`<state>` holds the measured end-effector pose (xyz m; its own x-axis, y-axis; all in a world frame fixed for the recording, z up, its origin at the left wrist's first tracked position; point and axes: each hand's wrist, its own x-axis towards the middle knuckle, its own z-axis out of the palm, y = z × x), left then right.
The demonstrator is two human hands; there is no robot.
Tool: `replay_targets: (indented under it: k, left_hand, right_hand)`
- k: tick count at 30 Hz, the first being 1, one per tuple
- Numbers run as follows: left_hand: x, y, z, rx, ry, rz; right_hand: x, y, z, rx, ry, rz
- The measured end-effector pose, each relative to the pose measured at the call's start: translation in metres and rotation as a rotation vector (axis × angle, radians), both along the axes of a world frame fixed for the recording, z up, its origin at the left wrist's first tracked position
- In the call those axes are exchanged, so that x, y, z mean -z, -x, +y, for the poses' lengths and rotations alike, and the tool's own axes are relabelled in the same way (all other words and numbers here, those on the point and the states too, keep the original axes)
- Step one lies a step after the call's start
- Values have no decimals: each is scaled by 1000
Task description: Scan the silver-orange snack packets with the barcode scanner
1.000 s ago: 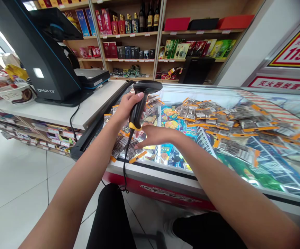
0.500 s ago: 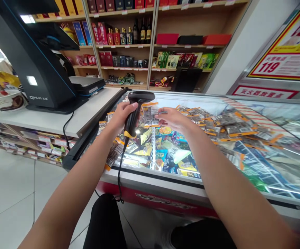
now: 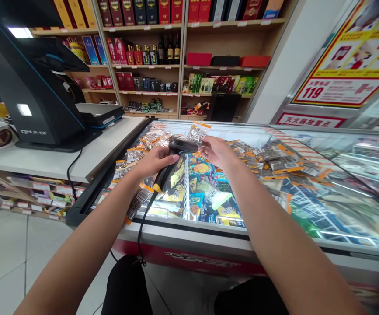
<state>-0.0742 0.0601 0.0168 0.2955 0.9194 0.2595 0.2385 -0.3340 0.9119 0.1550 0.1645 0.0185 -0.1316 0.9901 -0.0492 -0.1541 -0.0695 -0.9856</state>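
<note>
My left hand (image 3: 153,161) grips the handle of a black barcode scanner (image 3: 172,157) with a yellow band, its cord hanging down past the freezer's front. The scanner head points right, low over the glass. My right hand (image 3: 216,151) holds a small clear snack packet (image 3: 196,132) with an orange edge just beyond the scanner head. Both hands hover over the glass lid of a chest freezer (image 3: 209,227), where several more such packets (image 3: 274,157) lie scattered.
A black checkout terminal (image 3: 35,105) stands on the white counter (image 3: 61,162) to the left, with a flat scale beside it. Wooden shelves (image 3: 176,65) of bottles and boxes line the back wall. A red and yellow sign (image 3: 343,65) hangs at right. My dark-clad knees show below.
My right hand lifted a packet off the glass and carried it to the scanner head, then further back. The scanner tipped down lower over the lid. The camera tilted up slightly.
</note>
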Motion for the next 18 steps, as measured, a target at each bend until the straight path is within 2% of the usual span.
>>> replay_targets:
  k: [5, 7, 10, 12, 14, 16, 18]
  left_hand:
    - [1, 1, -1, 1, 32, -36]
    - [0, 1, -2, -51, 33, -110]
    - [-7, 2, -6, -172, 3, -252]
    - [-13, 3, -9, -237, -23, -328]
    - [-19, 4, -11, -278, -51, -385]
    - [-22, 6, -12, -298, -63, -422]
    - [-24, 8, -11, -305, -49, -432]
  right_hand:
    - [-4, -3, -2, 25, -33, -96]
    - [-5, -10, -1, 125, -121, -322]
    - [-5, -28, 2, 327, -301, -821]
    - [-3, -40, 4, 376, -330, -958]
    - [1, -44, 4, 395, -371, -937]
    - [3, -34, -1, 376, -481, -879]
    - [3, -12, -14, 230, -562, -854]
